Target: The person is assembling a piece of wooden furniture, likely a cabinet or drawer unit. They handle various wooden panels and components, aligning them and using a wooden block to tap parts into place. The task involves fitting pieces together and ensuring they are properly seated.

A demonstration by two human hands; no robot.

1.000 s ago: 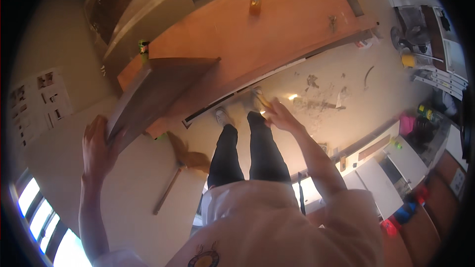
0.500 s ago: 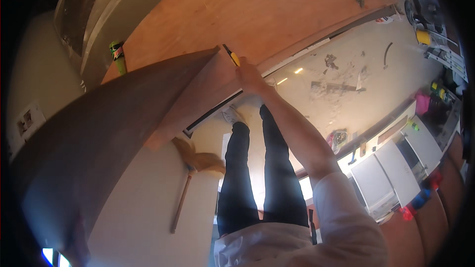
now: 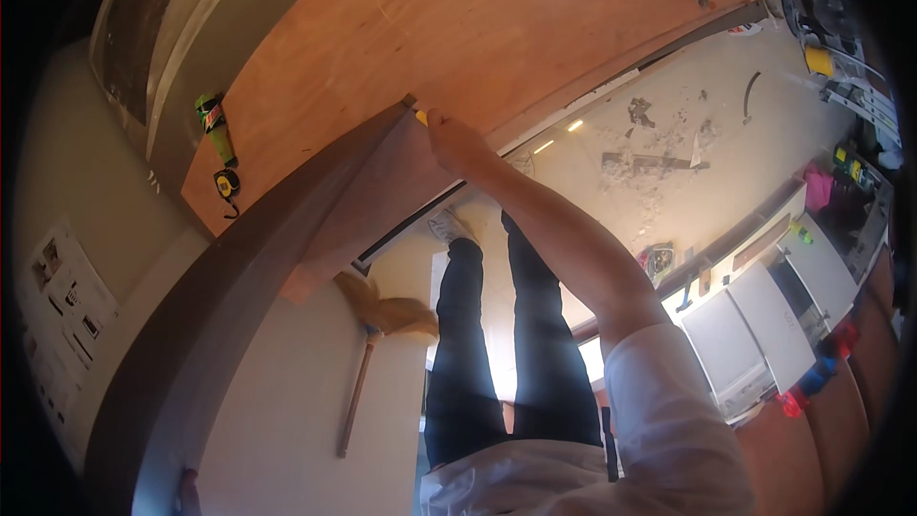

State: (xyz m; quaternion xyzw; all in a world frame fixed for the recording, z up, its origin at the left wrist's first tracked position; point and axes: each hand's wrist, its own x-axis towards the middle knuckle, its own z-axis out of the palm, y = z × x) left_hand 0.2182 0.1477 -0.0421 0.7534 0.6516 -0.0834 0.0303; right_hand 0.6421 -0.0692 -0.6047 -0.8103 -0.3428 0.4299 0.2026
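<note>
My right hand [image 3: 457, 145] is closed around a yellow utility knife [image 3: 421, 118]. The knife's tip meets the edge of a brown flexible sheet [image 3: 239, 272], at the point where the lifted part folds away from the reddish wooden board [image 3: 458, 29]. At the lower left, a small part of my left hand [image 3: 189, 493] shows at the sheet's edge and grips it. The sheet hides the rest of that hand. Beyond the fold, a yellow-and-black tape measure [image 3: 226, 184] lies on the board beside a green bottle-like container [image 3: 216, 129].
A broom [image 3: 387, 317] with a wooden handle lies below the sheet. Debris [image 3: 650, 167] is scattered on the pale floor to the right. White panels [image 3: 726, 344] stand at the lower right, and a ladder [image 3: 860, 100] is at the far right.
My right hand and the knife have moved a little left. The lifted sheet has swung to the right and looks narrower, uncovering the tape measure. More of my left hand shows.
</note>
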